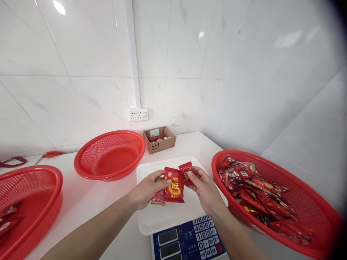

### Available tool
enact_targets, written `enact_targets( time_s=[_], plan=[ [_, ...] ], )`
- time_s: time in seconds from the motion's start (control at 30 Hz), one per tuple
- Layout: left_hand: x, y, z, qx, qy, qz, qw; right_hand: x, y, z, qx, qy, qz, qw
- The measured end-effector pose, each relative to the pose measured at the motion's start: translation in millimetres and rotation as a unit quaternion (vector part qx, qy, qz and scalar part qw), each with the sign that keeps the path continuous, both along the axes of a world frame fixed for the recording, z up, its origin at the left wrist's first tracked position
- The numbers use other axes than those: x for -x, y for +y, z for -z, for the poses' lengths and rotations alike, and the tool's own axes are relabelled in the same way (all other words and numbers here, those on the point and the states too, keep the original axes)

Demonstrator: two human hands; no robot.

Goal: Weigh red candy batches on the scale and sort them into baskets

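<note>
My left hand [148, 188] is closed on a red snack packet [174, 185] with yellow print, its thumb across the front. A pinkish-red packet [158, 195] sits partly behind it in the same grip. A smaller dark red packet [187, 172] is pinched between the thumb and fingers of my right hand [204, 187], just right of the larger one. Both hands are over the white tray [179, 220] of a digital scale [189, 240]. The scale's blue panel with number keys shows below the tray; its displays look dark.
A red basket [306, 184] on the right holds many red packets. Another red basket [119, 155] stands back left, and a third [40, 216] at the left edge has several packets. An SF cardboard box [162, 145] with packets stands near the tiled wall [97, 101].
</note>
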State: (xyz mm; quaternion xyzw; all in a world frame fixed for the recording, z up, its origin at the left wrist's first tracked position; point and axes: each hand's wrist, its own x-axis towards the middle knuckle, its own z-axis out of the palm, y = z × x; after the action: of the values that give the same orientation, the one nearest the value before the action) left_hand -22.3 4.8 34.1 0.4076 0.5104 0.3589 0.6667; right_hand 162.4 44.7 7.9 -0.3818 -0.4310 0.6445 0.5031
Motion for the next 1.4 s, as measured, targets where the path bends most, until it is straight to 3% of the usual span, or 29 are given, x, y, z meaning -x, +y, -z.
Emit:
enact_targets(
  time_s=[0.13,0.3,0.4,0.5,0.6,0.73,0.83,0.97,1.17,1.27,1.33,1.4],
  plan=[
    [27.4,7.9,-10.2,-0.036,0.048,-0.098,0.993,-2.9,0.7,0.4,0.014,0.004,0.024,1.0],
    [88.9,30.9,-28.9,-0.081,0.118,-0.266,0.953,-5.7,-1.2,2.2,0.02,-0.004,0.012,1.0],
    [119.0,37.9,-36.3,-0.067,0.155,-0.316,0.934,-5.8,-2.5,4.0,0.016,-0.012,0.001,1.0],
    [122.3,33.7,-37.5,-0.064,0.209,-0.341,0.914,-5.3,-3.3,5.5,-0.001,-0.039,-0.019,0.999],
    [93.8,21.4,-30.7,-0.113,0.237,-0.303,0.916,-4.0,-3.0,8.1,-0.035,-0.13,-0.053,0.989],
    [35.3,5.6,-9.4,-0.192,0.234,-0.153,0.941,-1.0,-3.0,13.9,-0.085,-0.274,-0.061,0.956],
    [5.3,3.2,8.8,-0.222,0.238,-0.007,0.946,-0.4,-5.4,17.0,-0.103,-0.285,-0.099,0.948],
    [-6.4,7.4,20.9,-0.184,0.153,0.064,0.969,-3.3,-9.5,18.9,-0.104,-0.269,-0.111,0.951],
    [-3.6,2.6,16.0,-0.189,0.157,0.059,0.968,-6.9,-11.5,21.5,-0.085,-0.243,-0.114,0.96],
    [13.9,3.8,8.0,-0.207,0.222,0.006,0.953,-14.4,-10.8,23.3,-0.081,-0.235,-0.076,0.966],
    [36.1,6.4,-0.7,-0.238,0.293,-0.07,0.923,-25.8,-11.6,22.9,-0.082,-0.245,-0.042,0.965],
    [64.1,10.0,-9.9,-0.269,0.389,-0.176,0.863,-41.7,-14.1,19.0,-0.101,-0.271,-0.015,0.957]
  ],
)
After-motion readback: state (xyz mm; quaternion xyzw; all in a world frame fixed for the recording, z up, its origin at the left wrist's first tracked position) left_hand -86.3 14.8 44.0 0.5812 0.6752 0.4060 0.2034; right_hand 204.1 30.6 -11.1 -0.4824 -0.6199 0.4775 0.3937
